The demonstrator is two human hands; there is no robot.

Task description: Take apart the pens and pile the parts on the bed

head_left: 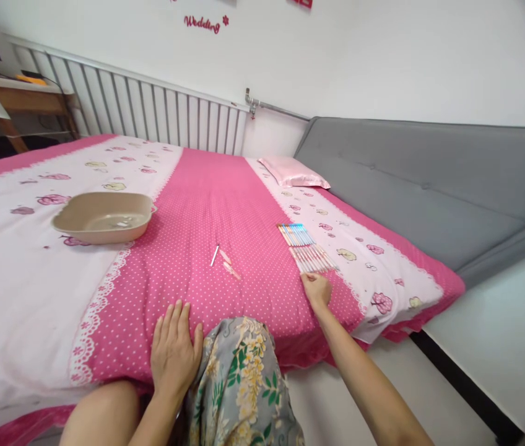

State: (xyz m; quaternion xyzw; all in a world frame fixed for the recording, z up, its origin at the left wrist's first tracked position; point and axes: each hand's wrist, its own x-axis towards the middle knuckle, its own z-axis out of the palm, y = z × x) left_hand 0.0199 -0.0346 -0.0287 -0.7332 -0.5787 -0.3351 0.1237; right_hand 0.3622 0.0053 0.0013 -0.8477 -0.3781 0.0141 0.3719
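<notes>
My left hand lies flat and open on the pink dotted bedspread near the bed's front edge, fingers together and stretched out. My right hand reaches forward, fingers curled, touching the near end of a row of colourful pens laid side by side on the bedspread. Whether it grips a pen I cannot make out. Between my hands lie a white stick and a couple of pinkish pen pieces.
A beige plastic basin sits on the white patterned part of the bedspread at left. A pink pillow lies at the head by the grey headboard. A white radiator lines the far wall. Floral fabric covers my lap.
</notes>
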